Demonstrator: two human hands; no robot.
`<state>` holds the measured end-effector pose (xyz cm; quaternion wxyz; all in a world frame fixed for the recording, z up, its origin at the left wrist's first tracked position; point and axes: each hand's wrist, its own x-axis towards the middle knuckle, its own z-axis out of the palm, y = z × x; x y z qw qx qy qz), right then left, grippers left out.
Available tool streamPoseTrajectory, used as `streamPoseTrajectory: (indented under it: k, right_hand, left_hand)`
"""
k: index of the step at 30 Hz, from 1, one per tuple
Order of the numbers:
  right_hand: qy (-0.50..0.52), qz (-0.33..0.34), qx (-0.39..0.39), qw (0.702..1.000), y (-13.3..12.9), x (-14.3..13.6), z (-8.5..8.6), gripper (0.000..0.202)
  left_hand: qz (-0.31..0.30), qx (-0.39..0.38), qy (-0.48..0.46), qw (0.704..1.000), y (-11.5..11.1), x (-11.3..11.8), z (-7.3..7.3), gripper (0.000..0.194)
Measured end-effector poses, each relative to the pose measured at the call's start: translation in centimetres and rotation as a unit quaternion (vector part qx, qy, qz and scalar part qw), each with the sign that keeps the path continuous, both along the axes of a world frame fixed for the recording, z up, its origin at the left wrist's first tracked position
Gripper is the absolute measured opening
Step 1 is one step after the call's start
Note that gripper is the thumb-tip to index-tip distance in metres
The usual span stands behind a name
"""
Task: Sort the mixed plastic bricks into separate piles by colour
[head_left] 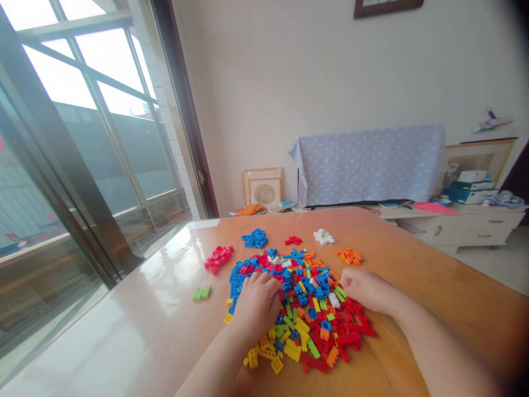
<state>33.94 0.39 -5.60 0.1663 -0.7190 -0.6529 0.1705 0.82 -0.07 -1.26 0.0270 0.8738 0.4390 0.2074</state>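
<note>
A big mixed pile of toy building bricks (pixel 303 325) in blue, red, yellow, green, orange and white covers the middle of the table. My left hand (pixel 259 300) rests over the pile's left part, its fingers curled down among the bricks; the fingertips and whatever they grip are hidden. At the pile's right edge is my right hand (pixel 363 286), closed with the fingers bent inward, and I cannot make out what is in it. Just beyond it lies a small heap of orange bricks (pixel 350 256).
Around the pile sit small single-colour groups: blue bricks (pixel 255 238), pinkish-red bricks (pixel 219 259), light green bricks (pixel 201 293), red bricks (pixel 293 240) and white bricks (pixel 323 236). The glossy wooden table (pixel 438 259) ends before a low white cabinet (pixel 487 229).
</note>
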Motion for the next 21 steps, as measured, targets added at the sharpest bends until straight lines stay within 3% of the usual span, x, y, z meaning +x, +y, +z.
streamPoseTrajectory:
  k: [10, 21]
  right_hand:
    - [0.030, 0.015, -0.007, 0.999, -0.7, -0.5, 0.6, 0.020]
    - [-0.052, 0.002, -0.021, 0.998, -0.9, -0.6, 1.3, 0.015]
  left_hand:
    - [-0.008, 0.006, -0.020, 1.000, 0.1, 0.0, 0.2, 0.019]
    - [-0.017, 0.014, -0.034, 0.999, 0.1, -0.1, 0.1, 0.019]
